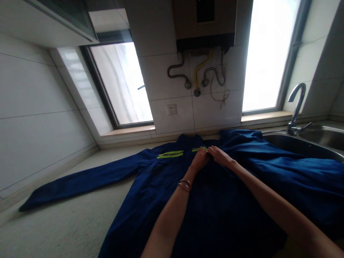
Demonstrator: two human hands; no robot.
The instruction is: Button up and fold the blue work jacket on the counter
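Two hands meet at the chest of a dark blue long-sleeved work jacket with yellow-green reflective stripes (172, 186), which lies spread flat, front up, on a pale stone bench (67, 222). Left hand (200, 158) and right hand (219, 154) are touching, or nearly so, fingertips pinched together on the fabric at the front placket, just below the collar and beside the right-hand reflective stripe; both are closed on a small fold of cloth, exact grip too small to make out. Left wrist carries thin metal bangles (184, 184). One sleeve (80, 181) runs straight out to the left across the bench, cuff near the left wall. Other side of the jacket is bunched to the right and drapes over the rim of a stainless steel sink (317, 143). Curved chrome tap (297, 105) stands behind the sink. White tiled wall behind holds a white socket (171, 109), and above it a wall-mounted water heater (205, 25) with grey and yellow flexible hoses (199, 73) hanging below. Bright windows (123, 84) flank the heater on either side.
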